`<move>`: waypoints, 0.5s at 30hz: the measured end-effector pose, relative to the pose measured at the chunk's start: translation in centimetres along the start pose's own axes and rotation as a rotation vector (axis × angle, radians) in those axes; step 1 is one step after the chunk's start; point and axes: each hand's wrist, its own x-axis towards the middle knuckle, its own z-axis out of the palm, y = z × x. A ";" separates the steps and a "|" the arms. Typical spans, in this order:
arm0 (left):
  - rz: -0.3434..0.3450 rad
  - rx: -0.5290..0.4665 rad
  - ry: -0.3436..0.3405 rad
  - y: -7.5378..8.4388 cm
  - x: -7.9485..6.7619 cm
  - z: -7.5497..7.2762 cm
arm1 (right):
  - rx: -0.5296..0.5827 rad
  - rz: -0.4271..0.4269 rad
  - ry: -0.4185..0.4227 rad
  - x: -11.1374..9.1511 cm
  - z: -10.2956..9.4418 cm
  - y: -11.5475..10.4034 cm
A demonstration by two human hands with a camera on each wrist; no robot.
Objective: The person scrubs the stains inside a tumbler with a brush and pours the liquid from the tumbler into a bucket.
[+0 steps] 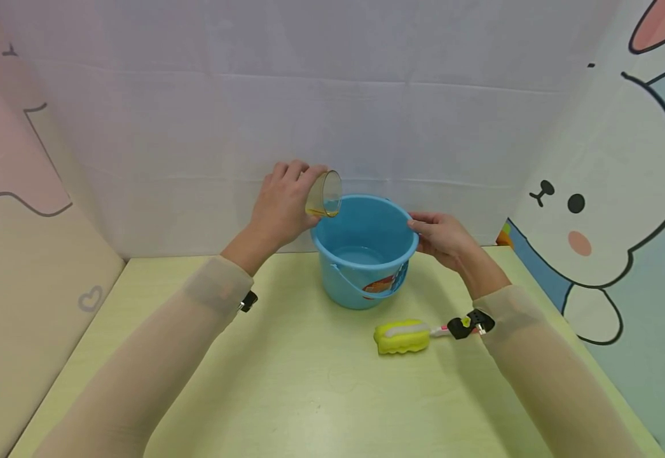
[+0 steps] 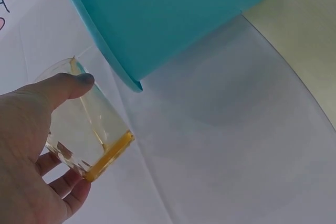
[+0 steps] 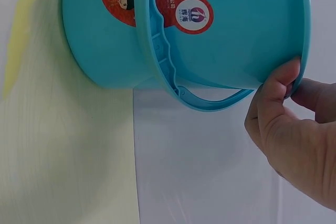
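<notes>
Left hand (image 1: 283, 205) grips tilted, transparent cup (image 1: 322, 193) — right hand (image 1: 445, 240) pinches smooth, round-rimmed blue bucket (image 1: 363, 229).

From the head, the bench (image 1: 275, 381) is viewed forward and down, at some remove. From the left wrist, the left hand (image 2: 26, 145) and its glass (image 2: 79, 121) are faced closely, the scene turned sideways. From the right wrist, the right hand (image 3: 296, 140) is likewise seen near and sideways. The bucket (image 1: 344, 289) is shared by all three views.
</notes>
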 end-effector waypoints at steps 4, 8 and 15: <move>-0.002 -0.001 -0.004 0.0 0.0 -0.1 | 0.000 -0.003 -0.003 0.1 0.0 0.0; 0.002 -0.003 0.003 0.0 0.0 0.0 | 0.002 -0.005 0.000 0.1 0.1 0.0; 0.013 0.001 0.017 0.0 0.0 0.0 | 0.000 0.000 0.009 0.3 0.1 0.2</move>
